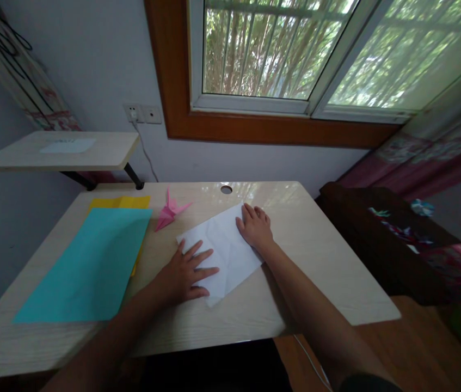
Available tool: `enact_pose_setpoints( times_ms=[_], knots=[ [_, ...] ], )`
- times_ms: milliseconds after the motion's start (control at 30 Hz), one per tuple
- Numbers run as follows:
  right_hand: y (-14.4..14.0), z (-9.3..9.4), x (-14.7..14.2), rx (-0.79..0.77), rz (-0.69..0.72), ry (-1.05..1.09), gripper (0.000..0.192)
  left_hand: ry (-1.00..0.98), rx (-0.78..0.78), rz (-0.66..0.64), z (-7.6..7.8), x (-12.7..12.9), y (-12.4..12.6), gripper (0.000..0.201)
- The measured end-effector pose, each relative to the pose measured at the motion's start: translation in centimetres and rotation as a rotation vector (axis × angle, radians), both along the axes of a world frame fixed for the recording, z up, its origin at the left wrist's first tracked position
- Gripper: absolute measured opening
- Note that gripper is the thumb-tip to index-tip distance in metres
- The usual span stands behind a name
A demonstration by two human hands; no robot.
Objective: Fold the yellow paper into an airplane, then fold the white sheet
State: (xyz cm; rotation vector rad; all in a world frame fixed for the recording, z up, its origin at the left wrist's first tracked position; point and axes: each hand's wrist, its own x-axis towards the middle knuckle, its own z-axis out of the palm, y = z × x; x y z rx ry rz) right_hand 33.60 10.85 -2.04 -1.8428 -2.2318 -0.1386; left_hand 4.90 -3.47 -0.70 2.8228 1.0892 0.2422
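Note:
A white sheet of paper [230,253] with crease lines lies at an angle on the desk [315,261]. On its left edge my left hand [187,272] rests flat with the fingers spread. My right hand [257,224] lies on the paper's upper right corner, fingers slightly bent and apart, pressing from above without gripping. Beyond my left hand a pink origami crane [168,211] sits on the desk, apart from both hands.
Left of my hands lie a turquoise sheet [87,267] and yellow paper [120,202] partly under it. A raised shelf [108,149] stands at the back left. Behind the desk are a wall socket [142,113] and a window [254,54]. Dark furniture [361,228] is at the right.

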Motion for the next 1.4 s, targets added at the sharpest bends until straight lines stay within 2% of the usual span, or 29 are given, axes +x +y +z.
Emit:
enact_pose_setpoints(
  times_ms=[200, 300, 433, 533, 633, 833, 933, 1033, 1267, 1400],
  knots=[
    [0.7, -0.4, 0.6, 0.034, 0.047, 0.053, 0.053, -0.04, -0.033, -0.081, 1.1, 0.2, -0.5, 0.046],
    [1.1, -0.1, 2.1, 0.053, 0.172, 0.108, 0.043, -0.067, -0.059, -0.079, 1.1, -0.2, -0.4, 0.043],
    [0.8, 0.6, 5.0, 0.061, 0.366, 0.208, 0.03, -0.086, -0.068, 0.019, 0.9, -1.4, 0.5, 0.038],
    [-0.3, 1.2, 6.7, -0.064, 0.519, 0.282, 0.028, -0.127, -0.077, 0.106, 0.6, -2.5, 1.3, 0.029],
    [-1.4, 1.8, 7.9, -0.215, 0.592, 0.384, 0.035, -0.152, -0.103, 0.129, 0.3, -3.3, 1.7, 0.026],
    [-3.2, 2.4, 8.9, -0.483, 0.579, 0.499, 0.046, -0.088, -0.09, 0.161, -0.6, -4.1, 1.6, 0.057],
    [-4.4, 2.6, 8.7, -0.561, 0.613, 0.479, 0.043, -0.014, -0.068, 0.154, -1.1, -4.3, 1.6, 0.063],
    [-5.5, 3.1, 8.3, -0.56, 0.609, 0.438, 0.04, 0.021, -0.044, 0.156, -1.6, -4.3, 1.7, 0.065],
    [-6.8, 3.7, 7.7, -0.5, 0.672, 0.402, 0.012, 0.003, -0.021, 0.153, -1.8, -4.3, 1.6, 0.065],
    [-7.1, 4.1, 8.2, -0.378, 0.724, 0.452, 0.018, 0.006, -0.03, 0.152, -1.6, -4.3, 1.5, 0.065]
  ],
)
